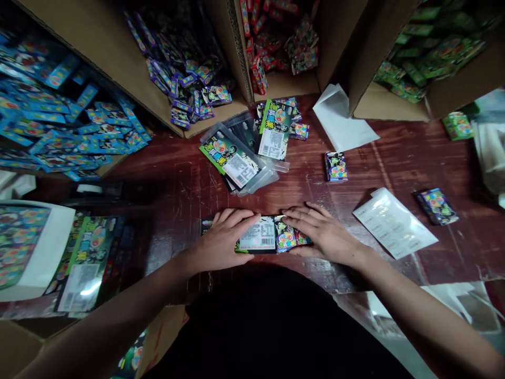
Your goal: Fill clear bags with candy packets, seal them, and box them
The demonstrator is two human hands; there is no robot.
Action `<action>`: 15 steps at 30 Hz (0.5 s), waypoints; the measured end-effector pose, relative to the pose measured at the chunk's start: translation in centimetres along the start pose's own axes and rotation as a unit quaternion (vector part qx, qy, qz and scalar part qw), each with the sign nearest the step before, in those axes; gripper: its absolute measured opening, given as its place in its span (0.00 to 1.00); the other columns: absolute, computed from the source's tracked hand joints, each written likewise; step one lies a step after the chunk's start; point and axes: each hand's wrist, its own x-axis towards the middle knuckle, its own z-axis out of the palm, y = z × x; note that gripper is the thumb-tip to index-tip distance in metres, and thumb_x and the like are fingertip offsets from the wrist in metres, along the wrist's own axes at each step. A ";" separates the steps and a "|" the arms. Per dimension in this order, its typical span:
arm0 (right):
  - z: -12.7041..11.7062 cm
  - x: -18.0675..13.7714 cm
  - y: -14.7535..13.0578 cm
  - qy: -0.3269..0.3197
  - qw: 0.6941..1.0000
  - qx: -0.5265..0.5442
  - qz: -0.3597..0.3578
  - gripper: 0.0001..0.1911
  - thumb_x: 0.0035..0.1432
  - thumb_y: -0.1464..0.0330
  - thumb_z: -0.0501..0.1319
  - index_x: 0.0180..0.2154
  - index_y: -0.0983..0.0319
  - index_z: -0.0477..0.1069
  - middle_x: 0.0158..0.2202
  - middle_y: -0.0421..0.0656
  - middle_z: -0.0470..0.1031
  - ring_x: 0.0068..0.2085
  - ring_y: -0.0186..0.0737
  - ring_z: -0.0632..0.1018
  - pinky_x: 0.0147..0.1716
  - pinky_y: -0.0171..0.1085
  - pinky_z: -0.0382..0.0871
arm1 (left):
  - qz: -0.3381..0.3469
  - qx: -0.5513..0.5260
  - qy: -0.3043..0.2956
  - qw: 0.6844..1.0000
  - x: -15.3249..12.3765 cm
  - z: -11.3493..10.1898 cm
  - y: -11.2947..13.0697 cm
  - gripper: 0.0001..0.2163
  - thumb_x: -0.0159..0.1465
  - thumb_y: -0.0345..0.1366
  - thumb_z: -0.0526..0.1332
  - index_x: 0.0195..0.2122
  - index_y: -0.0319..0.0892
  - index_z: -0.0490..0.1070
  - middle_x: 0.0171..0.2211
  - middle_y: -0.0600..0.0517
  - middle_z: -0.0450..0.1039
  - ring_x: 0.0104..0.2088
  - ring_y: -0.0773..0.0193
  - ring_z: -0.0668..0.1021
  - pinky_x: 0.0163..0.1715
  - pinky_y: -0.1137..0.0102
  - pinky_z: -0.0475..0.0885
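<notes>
Near the table's front edge lies a flat packet with a printed card and a white barcode label. My left hand is closed around its left part, thumb on the card and fingers along the far edge. At the packet's right end sit small candy-style boxes, one purple and one with red. My right hand grips these boxes from the right, fingers over the far side and thumb along the near side. The packet's left end and part of the boxes are hidden under my hands.
Beyond are carded clear bags, a white paper, a label sheet and loose boxes. Cartons of blue boxes, purple boxes, red boxes and green boxes line the back. Stacked packets lie left.
</notes>
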 end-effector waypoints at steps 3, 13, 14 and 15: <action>0.2 0.3 -0.2 0.025 1.000 -0.003 0.007 0.35 0.65 0.49 0.61 0.65 0.61 0.63 0.67 0.51 0.66 0.67 0.52 0.67 0.68 0.58 0.56 | -0.015 0.000 0.001 1.000 0.2 0.1 0.1 0.41 0.55 0.41 0.70 0.69 0.50 0.55 0.62 0.47 0.64 0.59 0.46 0.66 0.60 0.52 0.62; 0.7 0.4 0.0 0.042 0.999 -0.013 0.009 0.37 0.63 0.47 0.62 0.64 0.62 0.64 0.66 0.53 0.67 0.67 0.53 0.67 0.69 0.58 0.55 | -0.034 0.010 0.015 0.999 0.5 0.7 0.5 0.40 0.55 0.42 0.70 0.69 0.48 0.56 0.63 0.45 0.63 0.59 0.46 0.66 0.59 0.52 0.61; 0.7 0.6 -0.2 0.034 0.999 -0.013 0.003 0.38 0.63 0.47 0.61 0.65 0.63 0.62 0.67 0.53 0.66 0.68 0.52 0.66 0.69 0.58 0.53 | -0.029 0.010 0.018 0.999 0.5 0.8 0.6 0.40 0.56 0.42 0.70 0.69 0.48 0.56 0.63 0.45 0.63 0.59 0.46 0.66 0.59 0.52 0.61; 0.6 0.8 -0.5 0.027 1.000 -0.011 -0.002 0.39 0.64 0.47 0.61 0.66 0.63 0.60 0.67 0.53 0.65 0.69 0.51 0.64 0.70 0.58 0.50 | -0.026 0.010 0.021 0.999 0.6 0.9 0.6 0.40 0.56 0.42 0.69 0.69 0.49 0.56 0.63 0.45 0.63 0.59 0.46 0.66 0.59 0.52 0.61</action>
